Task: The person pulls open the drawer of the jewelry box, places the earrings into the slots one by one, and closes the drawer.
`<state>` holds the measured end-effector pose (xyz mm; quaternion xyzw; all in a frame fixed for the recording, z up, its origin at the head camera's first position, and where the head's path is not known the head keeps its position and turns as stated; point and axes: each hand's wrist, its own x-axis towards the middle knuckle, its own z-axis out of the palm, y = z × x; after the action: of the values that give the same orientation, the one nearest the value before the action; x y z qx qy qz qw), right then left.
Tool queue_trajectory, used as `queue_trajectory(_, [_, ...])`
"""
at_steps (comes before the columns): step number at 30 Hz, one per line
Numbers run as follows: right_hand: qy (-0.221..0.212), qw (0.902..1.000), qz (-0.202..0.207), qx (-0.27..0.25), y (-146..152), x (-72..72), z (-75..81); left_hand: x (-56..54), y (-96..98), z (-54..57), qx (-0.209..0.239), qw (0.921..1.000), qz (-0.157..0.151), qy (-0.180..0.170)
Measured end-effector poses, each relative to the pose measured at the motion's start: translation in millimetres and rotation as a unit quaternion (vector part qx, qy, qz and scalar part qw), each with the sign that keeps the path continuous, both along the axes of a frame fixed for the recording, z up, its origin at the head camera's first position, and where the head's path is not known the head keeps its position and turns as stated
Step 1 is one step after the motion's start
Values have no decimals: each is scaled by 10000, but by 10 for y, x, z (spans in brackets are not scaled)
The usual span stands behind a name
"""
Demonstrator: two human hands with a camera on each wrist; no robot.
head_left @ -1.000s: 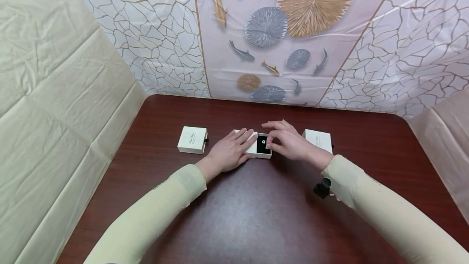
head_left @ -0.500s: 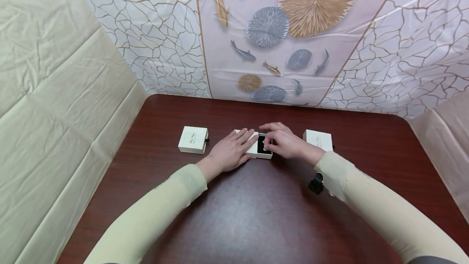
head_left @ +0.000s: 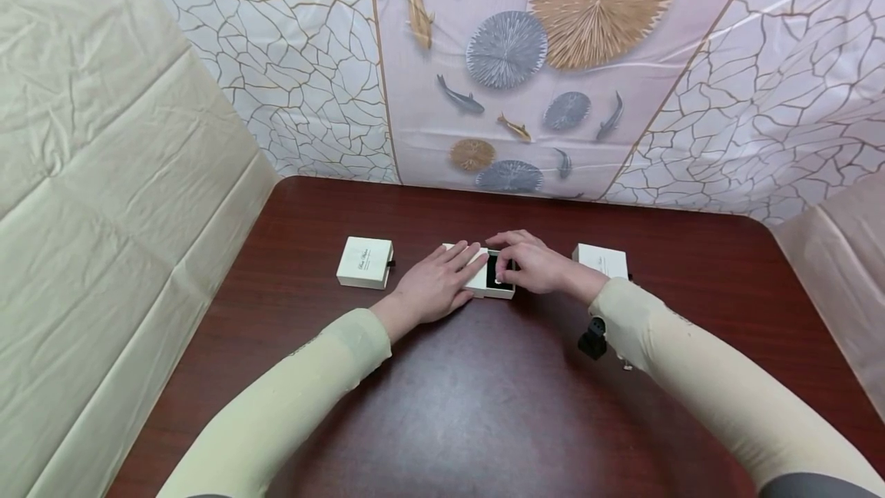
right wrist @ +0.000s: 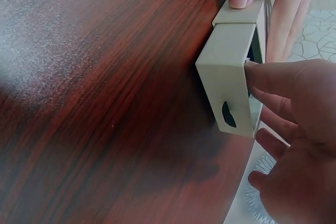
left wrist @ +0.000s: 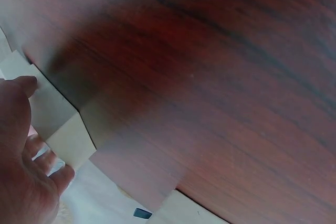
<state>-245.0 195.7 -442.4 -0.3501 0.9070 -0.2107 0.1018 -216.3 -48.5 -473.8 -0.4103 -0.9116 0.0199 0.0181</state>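
A small white jewellery box point(head_left: 475, 280) lies at the middle of the table, its drawer point(head_left: 501, 293) pulled partly out to the right. Inside the drawer is a black insert point(head_left: 492, 270). My left hand point(head_left: 430, 287) grips the box's sleeve, fingers over the top and thumb point(left wrist: 25, 84) on the near side. Over the drawer, my right hand point(head_left: 535, 264) pinches a tiny silvery piece of jewellery point(head_left: 498, 280) between thumb and forefinger, at the insert. The fingertips mostly cover this piece, so its exact kind is unclear. The drawer's end point(right wrist: 223, 95) has a slot in it.
Another white box point(head_left: 365, 261) with a dark pull tab sits to the left. A third white box point(head_left: 600, 260) stands at the right, partly behind my right wrist. A patterned cloth point(head_left: 508, 137) hangs behind the dark red wooden table point(head_left: 442, 406).
My right hand has shifted slightly left over the drawer, its fingertips lowering to the insert. The silvery piece, seen more plainly before, is now mostly covered. My left hand stays on the sleeve.
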Motion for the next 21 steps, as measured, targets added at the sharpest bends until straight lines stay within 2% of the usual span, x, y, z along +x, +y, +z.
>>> queue_trajectory(21, [-463, 9982, 10, 383, -6, -51, 102, -3, -2, -7, -46, 10000, 46, -4])
